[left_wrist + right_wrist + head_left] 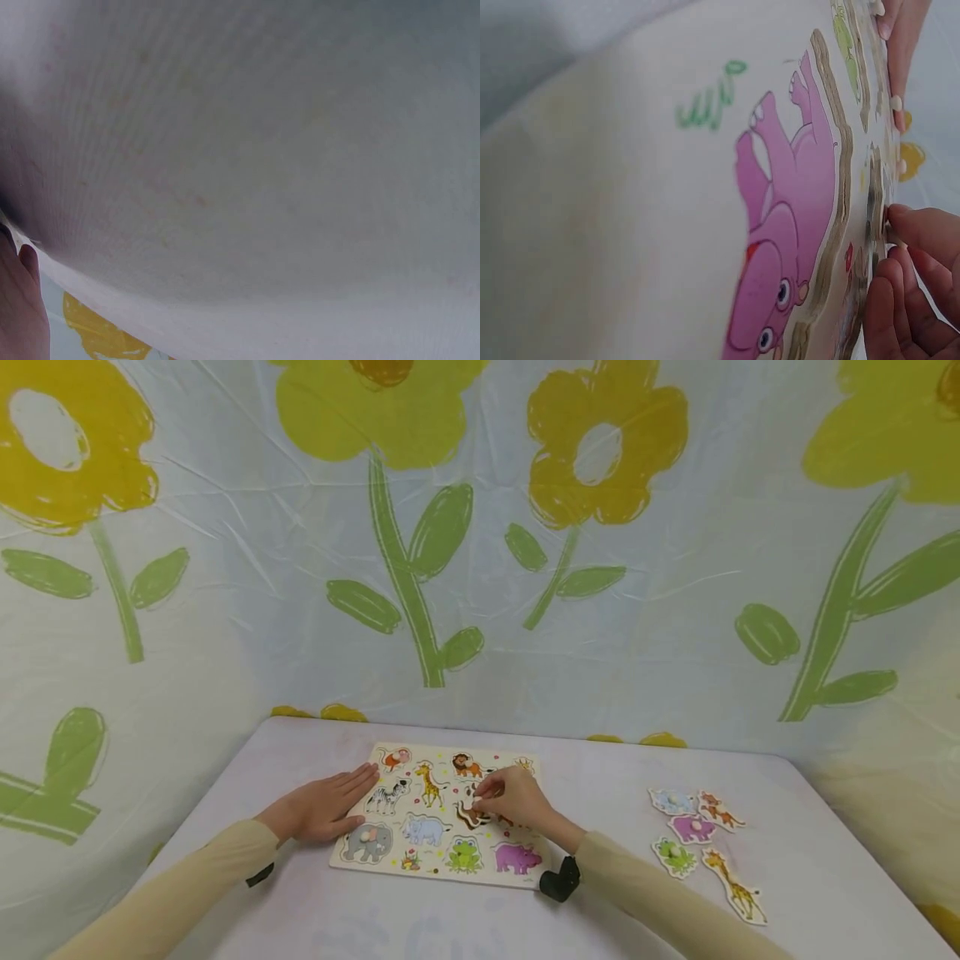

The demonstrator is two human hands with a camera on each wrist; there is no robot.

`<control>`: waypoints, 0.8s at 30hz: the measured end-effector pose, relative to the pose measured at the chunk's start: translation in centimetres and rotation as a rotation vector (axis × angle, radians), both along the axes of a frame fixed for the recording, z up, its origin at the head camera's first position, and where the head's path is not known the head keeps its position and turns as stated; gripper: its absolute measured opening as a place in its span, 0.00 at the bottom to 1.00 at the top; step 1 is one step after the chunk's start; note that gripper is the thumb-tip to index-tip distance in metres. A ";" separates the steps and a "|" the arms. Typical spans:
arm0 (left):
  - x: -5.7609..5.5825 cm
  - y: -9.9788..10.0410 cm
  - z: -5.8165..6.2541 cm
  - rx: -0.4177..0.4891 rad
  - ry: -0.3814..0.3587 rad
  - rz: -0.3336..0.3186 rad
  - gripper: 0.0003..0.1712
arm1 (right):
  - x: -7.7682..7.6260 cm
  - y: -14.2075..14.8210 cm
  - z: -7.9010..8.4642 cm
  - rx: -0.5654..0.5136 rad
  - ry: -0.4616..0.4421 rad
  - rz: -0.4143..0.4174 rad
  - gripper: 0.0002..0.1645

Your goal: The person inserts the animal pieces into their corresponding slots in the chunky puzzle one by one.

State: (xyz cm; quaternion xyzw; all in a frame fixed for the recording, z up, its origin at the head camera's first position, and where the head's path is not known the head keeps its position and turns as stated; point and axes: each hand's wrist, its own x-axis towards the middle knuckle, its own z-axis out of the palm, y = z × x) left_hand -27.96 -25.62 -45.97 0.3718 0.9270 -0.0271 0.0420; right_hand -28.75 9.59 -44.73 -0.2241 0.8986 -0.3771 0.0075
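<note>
A wooden animal puzzle board (483, 875) lies on the table. My left hand (318, 807) rests flat at its left edge, fingers extended; only part of that hand (22, 311) shows in the left wrist view. Over the board's right middle, my right hand (521, 799) pinches a brown-and-white animal puzzle piece (472, 815) between thumb and fingertips. The fingers partly hide the piece, so its exact seating in the recess cannot be told. In the right wrist view, the right hand (922, 277) is low over the board, beside the purple hippo picture (795, 172).
Right of the board lie loose pieces: a blue animal (672, 800), a reddish-brown animal (720, 811), a purple hippo (692, 830), a green frog (675, 857) and a giraffe (735, 887). A grey elephant piece (367, 843) sits at the board's front left. Flowered cloth (480, 568) hangs behind the table.
</note>
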 end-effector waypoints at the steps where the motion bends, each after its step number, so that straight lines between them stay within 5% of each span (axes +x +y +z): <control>1: 0.0 0.0 0.0 0.006 0.001 -0.003 0.41 | 0.1 0.0 0.1 0.000 0.000 0.003 0.06; 24: 0.3 0.1 0.3 0.030 0.022 -0.021 0.40 | 0.2 -0.5 -0.4 -0.026 -0.060 -0.024 0.09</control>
